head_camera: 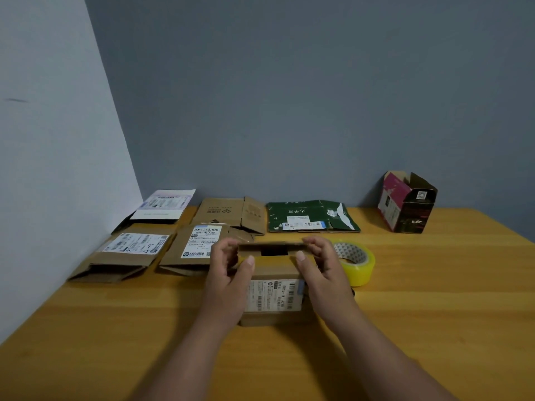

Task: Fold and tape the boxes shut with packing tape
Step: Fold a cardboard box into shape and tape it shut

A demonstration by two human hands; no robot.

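Observation:
A small brown cardboard box with a white shipping label stands on the wooden table in front of me. Its top is partly folded, with a dark gap left in the middle. My left hand grips the box's left side, thumb on the top flap. My right hand grips the right side the same way, fingers pinching the far flap. A roll of yellowish packing tape lies flat just right of my right hand, partly hidden by it.
Flattened boxes lie along the back: two labelled brown ones at left, a white one, a plain brown one and a green one. An open pink-and-black box stands at back right. Walls close the left and back.

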